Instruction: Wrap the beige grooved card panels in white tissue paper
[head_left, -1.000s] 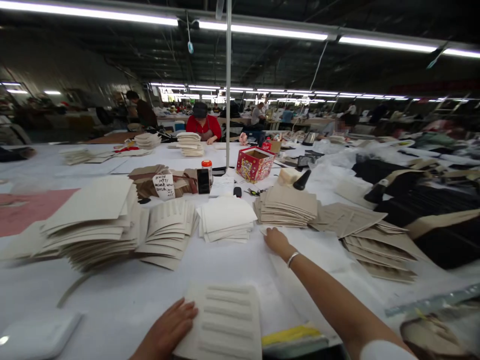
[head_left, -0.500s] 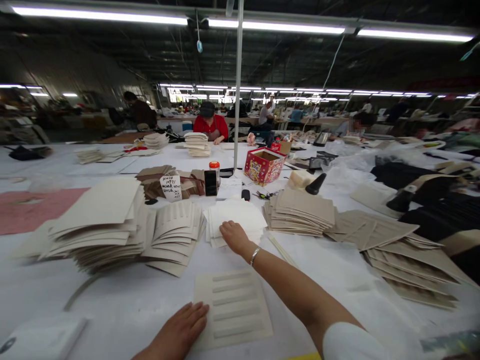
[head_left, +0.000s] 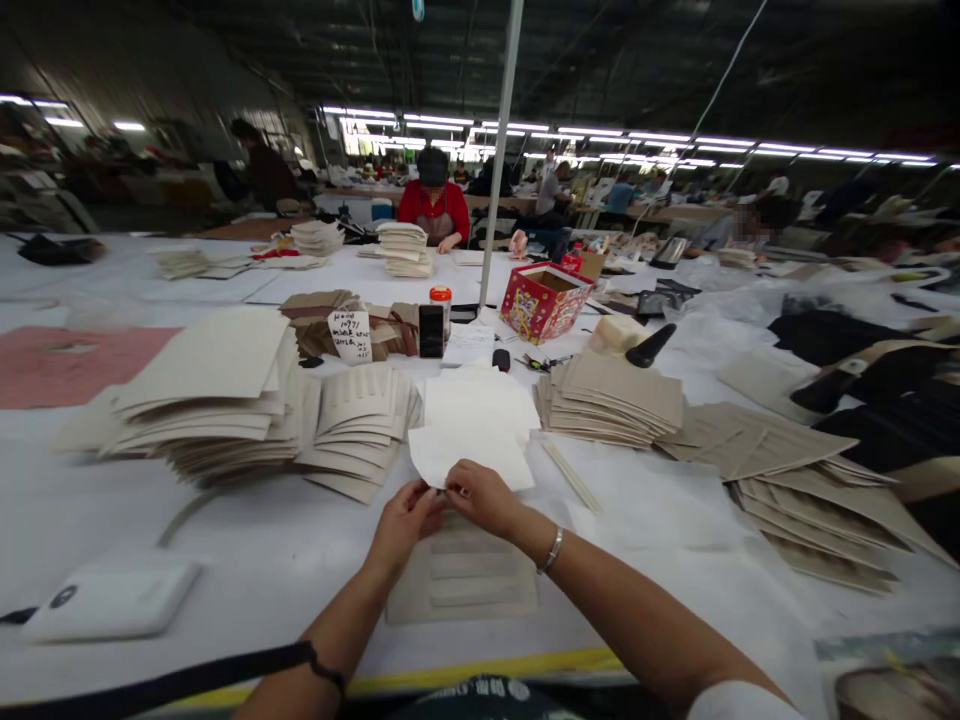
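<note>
Head-worn view, facing forward and down, over worktable (head_left: 270, 545)

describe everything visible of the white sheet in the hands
The white sheet is plain and thin, like paper or stiff fabric, with a curved left side. The left hand and right hand pinch its near edge, close together. Beyond, it blends into the white stack, so its far edge and contact there are unclear.

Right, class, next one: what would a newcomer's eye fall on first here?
Probably the red patterned box, bright just right of the metal pole. Then the left hand and right hand, close together at the near edge of a white sheet, front centre. The tall stack of pale panels at left also stands out.
</note>
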